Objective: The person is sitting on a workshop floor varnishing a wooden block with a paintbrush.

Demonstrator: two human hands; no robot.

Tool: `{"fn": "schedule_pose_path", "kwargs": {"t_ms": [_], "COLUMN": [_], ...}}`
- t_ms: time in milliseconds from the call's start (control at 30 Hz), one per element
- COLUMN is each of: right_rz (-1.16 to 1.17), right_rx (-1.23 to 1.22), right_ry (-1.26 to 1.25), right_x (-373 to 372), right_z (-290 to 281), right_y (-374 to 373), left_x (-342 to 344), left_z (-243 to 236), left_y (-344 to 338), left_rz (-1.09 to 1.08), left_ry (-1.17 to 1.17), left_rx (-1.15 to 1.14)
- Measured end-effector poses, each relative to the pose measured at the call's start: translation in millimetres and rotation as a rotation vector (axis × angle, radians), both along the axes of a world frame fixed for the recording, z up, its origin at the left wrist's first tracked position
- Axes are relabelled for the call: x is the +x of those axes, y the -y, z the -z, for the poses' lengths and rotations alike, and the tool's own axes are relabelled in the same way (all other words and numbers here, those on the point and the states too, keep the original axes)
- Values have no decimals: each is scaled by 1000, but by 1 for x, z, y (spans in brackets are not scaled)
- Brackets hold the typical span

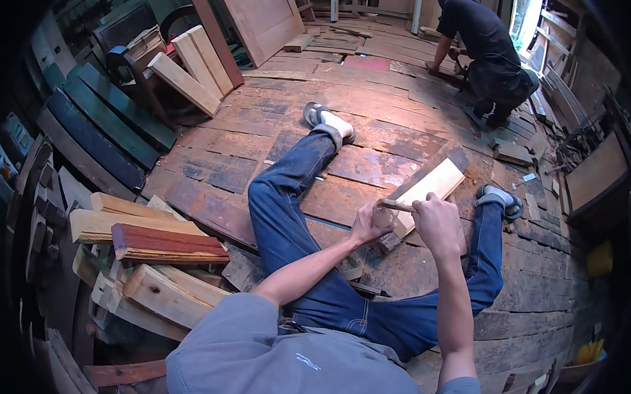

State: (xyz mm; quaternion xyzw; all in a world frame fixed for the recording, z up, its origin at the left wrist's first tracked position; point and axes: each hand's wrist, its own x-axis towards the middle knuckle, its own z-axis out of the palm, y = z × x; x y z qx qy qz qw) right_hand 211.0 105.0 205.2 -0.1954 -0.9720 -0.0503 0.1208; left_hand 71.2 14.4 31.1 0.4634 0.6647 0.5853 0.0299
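Note:
My left hand (pixel 370 224) and my right hand (pixel 437 223) are both closed on a short brown stick-like tool (pixel 396 205), one at each end. What kind of tool it is, I cannot make out. It lies crosswise over the near part of a pale squared wood block (pixel 430 189) between my legs. The block slants away to the right, beside a darker board (pixel 458 158) at its far end. My fingers hide the tool's ends and some of the block's near end.
Pale and reddish timber pieces (pixel 168 242) are stacked at my left. Dark boards (pixel 99 130) lean behind them, and planks (pixel 188 74) rest on a chair. Sawdust covers the plank floor (pixel 372 164). A person in dark clothes (pixel 484 50) crouches at the far right.

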Motion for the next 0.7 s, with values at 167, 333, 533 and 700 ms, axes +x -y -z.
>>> {"fn": "schedule_pose_path", "kwargs": {"t_ms": [167, 333, 533, 700], "right_rz": [30, 49, 207, 161], "right_rx": [-46, -140, -415, -786], "right_ry": [-13, -71, -97, -327], "right_x": [-1, 5, 17, 38], "right_z": [-8, -16, -11, 68], "right_y": [-1, -10, -35, -85], "left_x": [-4, -6, -7, -9], "left_z": [-5, -2, 7, 4], "left_y": [0, 0, -3, -8], "left_rz": [-41, -18, -59, -59], "left_ry": [-27, 1, -32, -58], "left_rx": [40, 51, 43, 29]}}
